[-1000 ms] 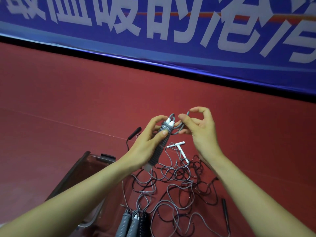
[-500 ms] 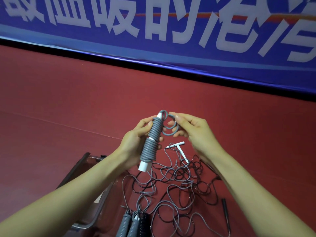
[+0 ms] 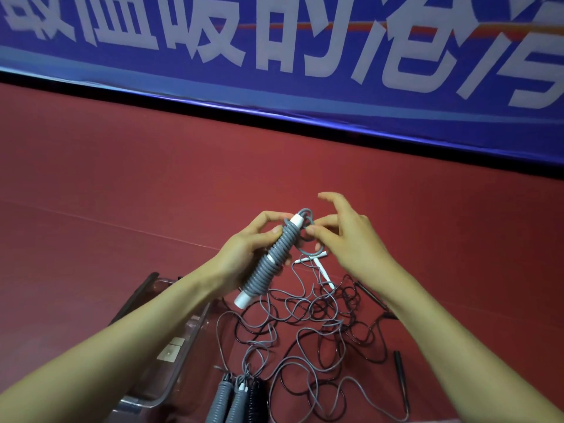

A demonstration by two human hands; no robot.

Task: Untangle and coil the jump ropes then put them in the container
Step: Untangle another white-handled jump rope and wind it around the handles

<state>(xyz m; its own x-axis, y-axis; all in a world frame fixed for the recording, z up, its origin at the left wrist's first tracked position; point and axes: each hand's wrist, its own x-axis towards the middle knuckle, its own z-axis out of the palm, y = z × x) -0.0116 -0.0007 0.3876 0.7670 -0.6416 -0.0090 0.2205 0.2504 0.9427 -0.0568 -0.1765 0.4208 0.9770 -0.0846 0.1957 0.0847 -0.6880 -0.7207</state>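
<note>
- A blue banner ran across the top, its big white Chinese characters cropped; "的" was legible.
- The clear container sat at lower left; its white sticker was unreadable.
- The left hand gripped the coiled grey rope, which was wound around white handles.
- The right hand pinched the rope's loose loop at the bundle's top, other fingers spread.
- A tangle of ropes lay on the red floor beneath.

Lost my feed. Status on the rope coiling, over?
Left hand grips coiled grey rope. Right hand pinches its end loop. Tangle lies beside container, not across it.
</note>
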